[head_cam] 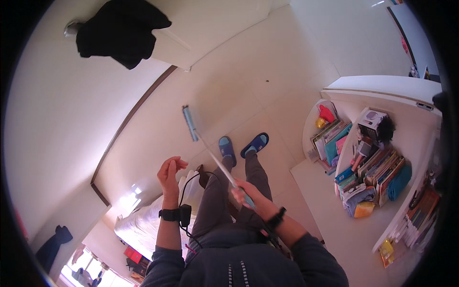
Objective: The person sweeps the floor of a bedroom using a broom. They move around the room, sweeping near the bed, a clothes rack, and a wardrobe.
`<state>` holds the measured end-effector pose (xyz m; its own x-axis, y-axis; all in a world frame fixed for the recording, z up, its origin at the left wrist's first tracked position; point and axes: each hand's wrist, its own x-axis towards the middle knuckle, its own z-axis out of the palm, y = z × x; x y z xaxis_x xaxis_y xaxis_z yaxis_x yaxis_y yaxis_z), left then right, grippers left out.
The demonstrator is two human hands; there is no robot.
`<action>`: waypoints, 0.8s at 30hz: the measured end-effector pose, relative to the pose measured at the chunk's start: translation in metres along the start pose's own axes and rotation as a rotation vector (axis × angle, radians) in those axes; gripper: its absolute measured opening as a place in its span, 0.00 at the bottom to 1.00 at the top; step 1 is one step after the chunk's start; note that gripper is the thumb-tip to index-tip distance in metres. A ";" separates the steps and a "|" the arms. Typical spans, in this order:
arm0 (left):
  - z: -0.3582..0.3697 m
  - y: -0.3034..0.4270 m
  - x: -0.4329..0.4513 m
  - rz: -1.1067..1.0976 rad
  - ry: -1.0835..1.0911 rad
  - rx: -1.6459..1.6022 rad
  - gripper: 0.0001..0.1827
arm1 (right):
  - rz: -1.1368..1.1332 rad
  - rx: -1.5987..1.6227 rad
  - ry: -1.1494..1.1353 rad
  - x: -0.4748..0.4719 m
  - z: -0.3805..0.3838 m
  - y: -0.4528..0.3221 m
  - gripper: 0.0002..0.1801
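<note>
A long-handled broom [189, 123] with a narrow blue head and dark bristles slants across the floor in front of me. My right hand [251, 195] is closed around the blue-green grip at the near end of its pale handle [219, 160]. Raised to the left of the handle, my left hand [171, 175] holds nothing that I can see, its fingers loosely bent. My feet, in dark blue slippers [226, 147], stand on the tiles to the right of the broom head.
On the right, a white shelf unit [308, 190] holds books [382, 166], cloths and a boxed item. A small dark speck [267, 81] lies on the tiled floor [229, 97]. Left runs a wall with dark skirting [132, 114]; black clothing [118, 32] hangs above. A covered bed [143, 224] is lower left.
</note>
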<state>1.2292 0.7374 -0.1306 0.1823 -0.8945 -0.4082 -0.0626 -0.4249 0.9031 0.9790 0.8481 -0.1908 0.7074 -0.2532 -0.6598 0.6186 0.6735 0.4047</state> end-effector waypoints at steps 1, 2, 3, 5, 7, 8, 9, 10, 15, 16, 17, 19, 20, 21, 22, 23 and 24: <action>-0.008 0.000 -0.001 -0.004 0.011 0.002 0.13 | -0.001 0.001 0.006 0.027 0.002 -0.001 0.09; -0.016 0.000 -0.001 0.001 0.022 0.000 0.13 | 0.023 0.003 0.019 0.050 0.003 -0.004 0.08; -0.024 -0.001 -0.003 0.004 0.030 -0.002 0.13 | 0.048 0.009 0.035 0.070 0.002 -0.006 0.08; -0.042 -0.002 -0.004 -0.006 0.062 -0.010 0.13 | 0.127 0.107 -0.046 0.094 -0.004 -0.011 0.11; -0.060 -0.003 -0.002 -0.009 0.090 -0.016 0.13 | 0.275 0.336 -0.305 0.090 -0.015 -0.024 0.14; -0.069 -0.004 -0.001 -0.010 0.101 -0.016 0.13 | 0.220 0.405 -0.216 0.072 -0.025 -0.033 0.12; -0.076 -0.005 -0.001 -0.006 0.111 -0.020 0.13 | 0.193 0.527 -0.187 0.044 -0.037 -0.045 0.10; -0.083 -0.007 0.001 -0.007 0.125 -0.040 0.13 | 0.190 0.535 -0.240 0.021 -0.045 -0.058 0.10; -0.101 -0.012 0.011 0.010 0.151 -0.051 0.13 | -0.169 0.382 -0.044 -0.073 -0.054 -0.138 0.11; -0.101 -0.012 0.013 0.016 0.154 -0.051 0.13 | -0.245 0.288 0.073 -0.075 -0.049 -0.153 0.10; -0.102 -0.011 0.014 0.027 0.153 -0.051 0.13 | -0.283 0.212 0.118 -0.075 -0.043 -0.164 0.10; -0.099 -0.011 0.015 0.027 0.145 -0.048 0.13 | -0.415 0.034 0.224 -0.073 -0.030 -0.163 0.11; -0.098 -0.011 0.016 0.037 0.139 -0.051 0.13 | -0.507 -0.070 0.285 -0.069 -0.024 -0.155 0.14; -0.097 -0.010 0.017 0.031 0.136 -0.035 0.13 | -0.581 -0.168 0.302 -0.065 -0.019 -0.141 0.19; -0.094 -0.010 0.016 0.028 0.128 -0.022 0.13 | -0.578 -0.200 0.364 -0.065 -0.015 -0.123 0.20; -0.091 -0.010 0.016 0.030 0.114 -0.011 0.13 | -0.565 -0.223 0.382 -0.068 -0.013 -0.100 0.22; -0.087 -0.010 0.016 0.017 0.112 -0.010 0.13 | -0.558 -0.261 0.333 -0.072 -0.011 -0.079 0.25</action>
<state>1.3183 0.7392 -0.1344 0.2894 -0.8801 -0.3763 -0.0569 -0.4083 0.9111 0.8758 0.8207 -0.1825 0.1400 -0.4111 -0.9008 0.7268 0.6605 -0.1885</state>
